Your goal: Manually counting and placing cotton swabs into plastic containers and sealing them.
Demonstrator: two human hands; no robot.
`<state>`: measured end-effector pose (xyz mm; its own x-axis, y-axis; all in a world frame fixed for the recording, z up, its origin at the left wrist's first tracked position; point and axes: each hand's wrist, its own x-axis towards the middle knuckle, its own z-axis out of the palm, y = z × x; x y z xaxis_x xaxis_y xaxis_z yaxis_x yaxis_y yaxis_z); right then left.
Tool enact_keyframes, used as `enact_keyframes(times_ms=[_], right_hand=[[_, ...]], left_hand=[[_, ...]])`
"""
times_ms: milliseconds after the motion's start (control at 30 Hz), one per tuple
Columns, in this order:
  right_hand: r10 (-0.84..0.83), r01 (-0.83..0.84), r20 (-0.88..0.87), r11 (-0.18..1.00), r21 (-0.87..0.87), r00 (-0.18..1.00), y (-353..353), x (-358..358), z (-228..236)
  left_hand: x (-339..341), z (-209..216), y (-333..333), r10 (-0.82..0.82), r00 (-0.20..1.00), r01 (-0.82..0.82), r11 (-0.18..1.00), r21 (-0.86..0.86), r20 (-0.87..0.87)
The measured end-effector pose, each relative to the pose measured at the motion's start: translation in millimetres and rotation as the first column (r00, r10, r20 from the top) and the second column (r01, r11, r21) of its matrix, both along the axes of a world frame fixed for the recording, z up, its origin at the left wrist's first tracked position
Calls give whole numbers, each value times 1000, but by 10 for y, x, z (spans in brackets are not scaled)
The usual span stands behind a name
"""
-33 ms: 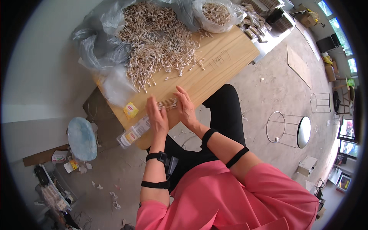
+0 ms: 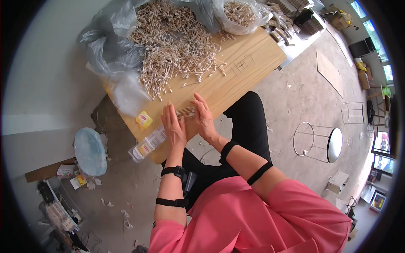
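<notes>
A small row of cotton swabs [image 2: 185,113] lies near the table's front edge, between my two hands. My left hand [image 2: 173,128] stands at its left end, fingers stretched and held close together. At the right end is my right hand [image 2: 203,119], palm turned inward, fingers straight. Both palms face each other across the swabs, at their tips; neither hand has its fingers wrapped round them. Beyond them a large heap of loose cotton swabs [image 2: 173,46] spreads over the table. Clear printed packages [image 2: 147,145] lie beside my left hand, and a small yellow packet [image 2: 144,120] is just behind them.
The wooden table [image 2: 240,82] reaches to the right. Grey plastic sheeting [image 2: 112,55] edges the heap, with a clear bag of swabs [image 2: 238,19] at the back. A blue-topped stool [image 2: 90,152] stands at left, a white-topped stool [image 2: 334,145] at right.
My left hand has shifted very slightly, and its fingers look sharper and closer together. The rest looks the same.
</notes>
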<state>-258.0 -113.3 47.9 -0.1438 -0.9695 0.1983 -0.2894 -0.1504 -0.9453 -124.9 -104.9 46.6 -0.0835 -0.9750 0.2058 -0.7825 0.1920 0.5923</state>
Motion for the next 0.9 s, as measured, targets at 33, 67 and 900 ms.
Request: enact_keyframes(times_ms=[33,67,900], right_hand=[[3,-3,2,1000,8,1000,2,17,1],[2,-3,-34,1000,-8,999,10,24,5],[9,-8,-29,999,32,1000,154,-150,50]], left_hand=[[35,-30,19,3,1000,-3,1000,8,2],[80,-54,47,-76,987,77,997,-3,141],[116,25,10,-46,986,47,999,-2,160]])
